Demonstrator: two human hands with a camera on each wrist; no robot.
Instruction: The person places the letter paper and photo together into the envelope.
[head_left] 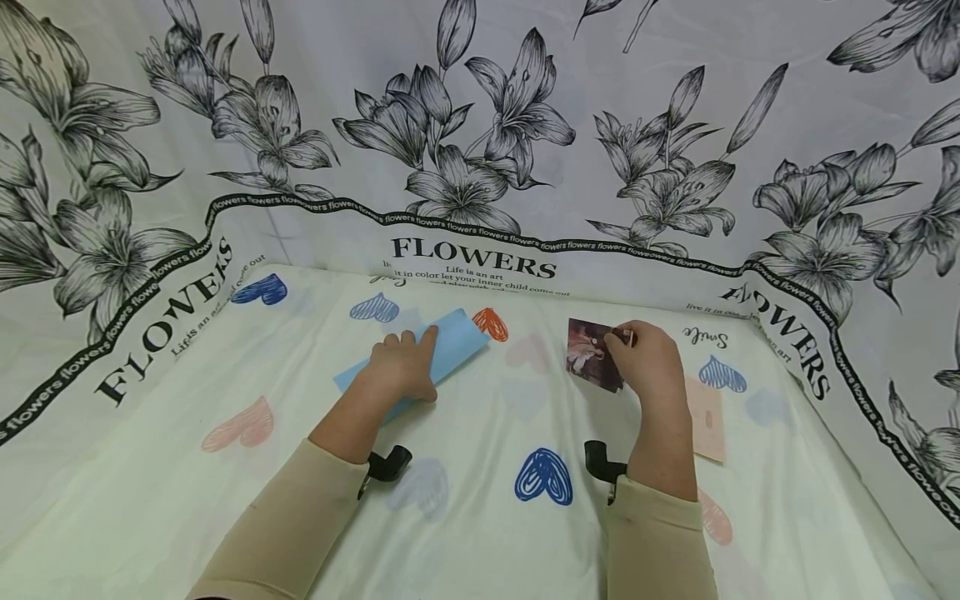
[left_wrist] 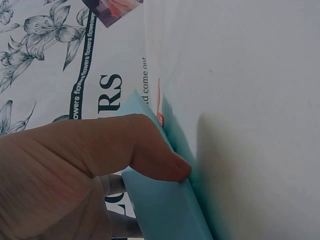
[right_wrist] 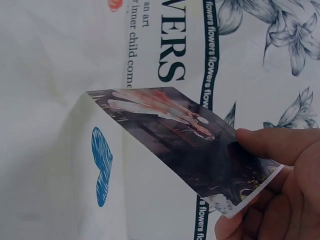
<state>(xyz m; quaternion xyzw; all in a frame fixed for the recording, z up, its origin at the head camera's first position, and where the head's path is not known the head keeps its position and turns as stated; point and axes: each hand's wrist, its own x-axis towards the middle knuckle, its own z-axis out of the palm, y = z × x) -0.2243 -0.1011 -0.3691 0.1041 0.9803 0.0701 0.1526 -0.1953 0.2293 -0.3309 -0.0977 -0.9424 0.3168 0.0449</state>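
Note:
My left hand (head_left: 401, 367) grips a light blue, flat rectangular piece of paper (head_left: 459, 340) left of the middle of the cloth. In the left wrist view the thumb lies over the near edge of the blue paper (left_wrist: 165, 210), with other fingers partly hidden behind it. To the right, my right hand (head_left: 654, 358) pinches a glossy photo card (head_left: 587, 357) by one end. Seen from the right wrist, the photo card (right_wrist: 165, 130) is tilted and shows a figure in pale, reddish clothes on a dark background, with the thumb on its face.
A pale pink card (head_left: 707, 425) lies on the cloth beside the right forearm, which partly covers it. The white cloth (head_left: 480, 467) is printed with hearts. Behind and along both sides hangs a white curtain (head_left: 300, 233) with black flower drawings and lettering.

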